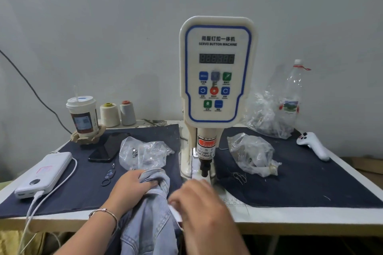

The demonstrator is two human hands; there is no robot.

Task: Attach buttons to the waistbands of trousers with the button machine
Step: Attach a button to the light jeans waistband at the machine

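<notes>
Nearest: right hand [204, 209], motion-blurred, at the trousers' edge; whether it grips cannot be told. Left hand [132, 187], fingers curled round bunched denim. Pale denim trousers [149, 213], draped over the table's front edge [290, 220], left of and short of the press head. Beyond: bag of metal parts [143, 154]. Button machine [216, 72], its punch [205, 168] bare. Risk: fingers under the punch, or a creased waistband giving a crooked button.
</notes>
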